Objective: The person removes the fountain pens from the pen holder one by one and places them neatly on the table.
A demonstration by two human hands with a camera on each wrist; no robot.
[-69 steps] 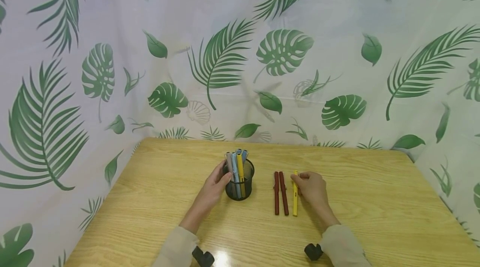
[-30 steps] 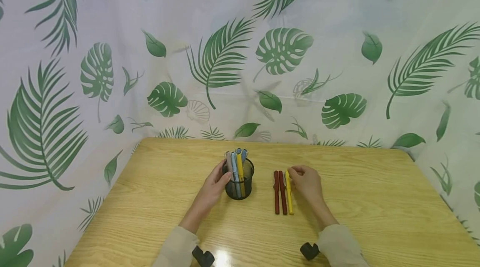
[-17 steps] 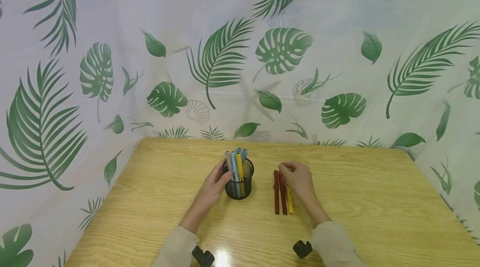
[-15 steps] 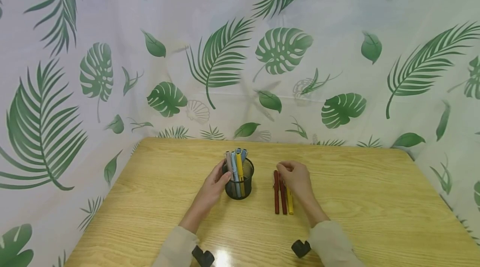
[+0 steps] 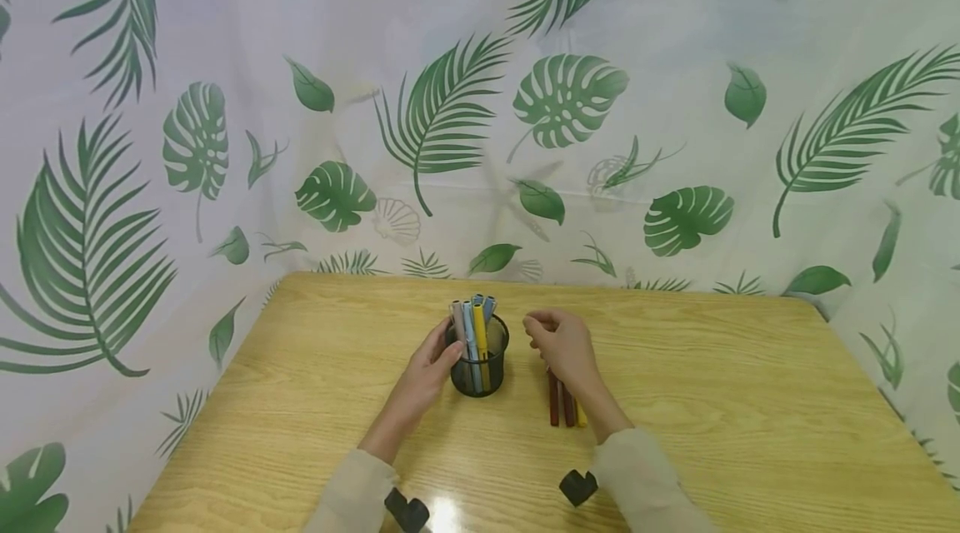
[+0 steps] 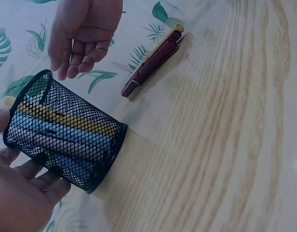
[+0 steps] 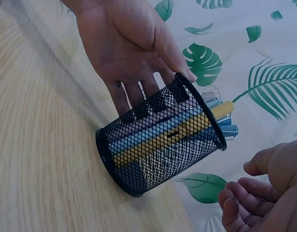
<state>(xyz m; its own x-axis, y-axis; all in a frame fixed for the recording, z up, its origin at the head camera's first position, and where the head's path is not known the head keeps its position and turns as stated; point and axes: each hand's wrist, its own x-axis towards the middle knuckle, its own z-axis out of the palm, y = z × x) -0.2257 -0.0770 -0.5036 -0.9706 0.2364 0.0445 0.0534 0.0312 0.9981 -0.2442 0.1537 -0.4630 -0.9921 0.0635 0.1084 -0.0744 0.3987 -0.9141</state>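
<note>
In the head view my left hand (image 5: 422, 376) holds a black mesh pen holder (image 5: 480, 381) from its left side, thumb at the rim. Inside stand several pens, among them a yellow pen (image 5: 480, 326), light blue ones and a greyish one. Just right of the holder hovers my right hand (image 5: 564, 350), its fingers loosely bent around nothing. Two dark red pens (image 5: 553, 406) and a yellow pen (image 5: 581, 415) lie side by side on the table, their upper parts hidden beneath that hand. The right wrist view shows the right hand (image 7: 264, 193) apart from the holder's mouth.
A wood-grain table (image 5: 750, 400) carries everything. Behind it and at both sides hangs a white cloth (image 5: 465, 216) printed with green leaves. Small black devices (image 5: 577, 486) sit at both wrists.
My right hand drew the yellow pen left against the dark red pens, let go, and moved left over them toward the pen holder. The left hand stayed put.
</note>
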